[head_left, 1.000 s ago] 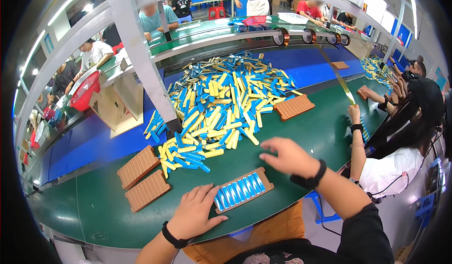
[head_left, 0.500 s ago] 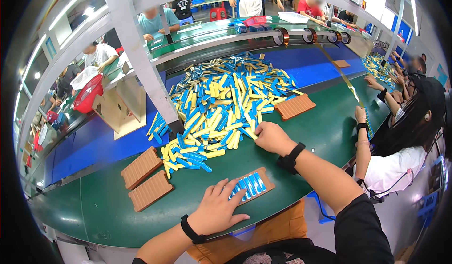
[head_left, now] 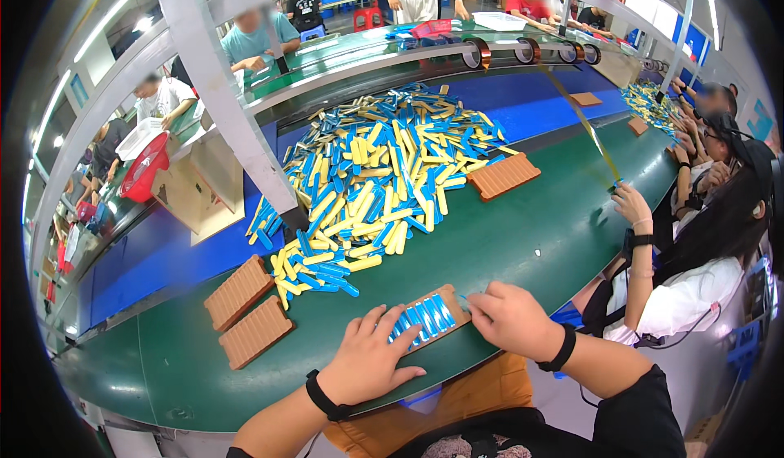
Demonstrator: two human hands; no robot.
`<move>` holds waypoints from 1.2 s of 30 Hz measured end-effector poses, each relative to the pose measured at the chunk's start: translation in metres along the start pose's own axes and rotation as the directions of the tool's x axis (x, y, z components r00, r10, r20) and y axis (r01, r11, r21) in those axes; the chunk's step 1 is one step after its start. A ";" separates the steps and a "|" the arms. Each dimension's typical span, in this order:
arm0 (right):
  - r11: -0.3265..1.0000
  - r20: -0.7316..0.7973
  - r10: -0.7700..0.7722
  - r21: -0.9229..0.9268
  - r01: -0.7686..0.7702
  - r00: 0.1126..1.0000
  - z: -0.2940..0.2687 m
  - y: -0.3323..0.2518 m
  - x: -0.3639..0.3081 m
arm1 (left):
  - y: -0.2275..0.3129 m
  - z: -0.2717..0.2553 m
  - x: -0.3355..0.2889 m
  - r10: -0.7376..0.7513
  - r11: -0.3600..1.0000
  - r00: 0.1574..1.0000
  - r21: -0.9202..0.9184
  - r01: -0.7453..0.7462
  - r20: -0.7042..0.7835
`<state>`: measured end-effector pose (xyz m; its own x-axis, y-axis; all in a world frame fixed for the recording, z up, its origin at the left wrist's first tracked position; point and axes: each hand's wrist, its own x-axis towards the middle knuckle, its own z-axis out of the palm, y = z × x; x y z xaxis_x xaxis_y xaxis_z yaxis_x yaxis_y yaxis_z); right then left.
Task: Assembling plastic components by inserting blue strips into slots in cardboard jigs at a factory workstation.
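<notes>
My left hand (head_left: 369,362) lies with fingers spread over the left end of a brown grooved tray (head_left: 459,301). Blue shiny strips (head_left: 433,314) sit side by side in its grooves, some hidden under my fingers. At the tray's right end, my right hand (head_left: 513,319) pinches a small flat blue strip (head_left: 463,301), mostly covered by the fingers. Beyond both hands spreads a big heap of flat, round-ended yellow and blue strips (head_left: 380,184).
Two brown grooved trays (head_left: 256,332) lie left on the green table (head_left: 163,360); another tray (head_left: 504,175) rests right of the heap. A metal post (head_left: 233,99) rises behind. Tape rolls (head_left: 476,53) hang from a rail. A co-worker's hand (head_left: 631,205) at right pulls tape.
My right hand has come from the heap's near edge down to the tray's right end, with a strip in its fingers. My left hand stays on the tray. The co-worker's hand has lifted the tape.
</notes>
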<state>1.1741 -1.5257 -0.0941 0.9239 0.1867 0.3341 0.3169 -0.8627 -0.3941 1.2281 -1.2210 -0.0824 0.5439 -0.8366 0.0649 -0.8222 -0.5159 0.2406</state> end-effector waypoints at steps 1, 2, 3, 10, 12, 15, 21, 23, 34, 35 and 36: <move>0.998 -0.015 -0.060 0.004 0.060 0.998 0.002 -0.001 -0.002 | -0.001 0.000 0.000 0.001 1.000 1.000 0.010 -0.001 0.002; 0.993 -0.030 -0.120 0.007 0.121 0.992 0.004 -0.002 -0.003 | -0.001 -0.001 0.000 0.001 1.000 1.000 0.021 -0.001 0.005; 0.993 -0.032 -0.120 0.006 0.120 0.992 0.006 -0.003 -0.005 | 0.000 -0.001 0.001 0.003 1.000 1.000 0.022 -0.003 0.004; 0.974 0.140 -0.210 -0.055 0.219 0.968 0.023 -0.001 -0.006 | 0.001 -0.006 -0.001 -0.018 1.000 1.000 0.021 0.019 -0.012; 0.975 0.154 -0.211 -0.034 0.219 0.965 0.020 -0.006 -0.003 | 0.000 -0.010 -0.006 -0.037 0.999 0.999 -0.001 0.037 -0.020; 0.977 0.187 -0.185 -0.067 0.201 0.965 0.015 -0.008 0.000 | -0.004 -0.018 -0.014 -0.088 0.996 0.996 -0.020 0.087 -0.023; 0.984 0.139 -0.173 -0.012 0.177 0.975 0.019 -0.003 -0.003 | -0.022 -0.021 -0.035 -0.145 0.986 0.987 -0.071 0.150 0.066; 0.981 0.187 -0.161 -0.078 0.178 0.969 0.018 -0.003 -0.004 | -0.022 -0.019 -0.037 -0.144 0.985 0.986 -0.086 0.151 0.081; 0.968 0.195 -0.169 -0.152 0.200 0.966 0.012 -0.009 -0.007 | -0.024 -0.019 -0.038 -0.141 0.983 0.987 -0.107 0.148 0.077; 0.968 0.193 -0.171 -0.152 0.202 0.966 0.011 -0.008 -0.007 | -0.025 -0.020 -0.039 -0.135 0.982 0.988 -0.123 0.144 0.081; 0.969 0.193 -0.169 -0.149 0.199 0.967 0.010 -0.008 -0.007 | -0.028 -0.020 -0.038 -0.134 0.982 0.987 -0.123 0.144 0.086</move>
<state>1.1670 -1.5154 -0.1014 0.8810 0.4167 0.2239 0.4585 -0.8686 -0.1877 1.2337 -1.1711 -0.0718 0.6326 -0.7728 -0.0512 -0.7085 -0.6041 0.3648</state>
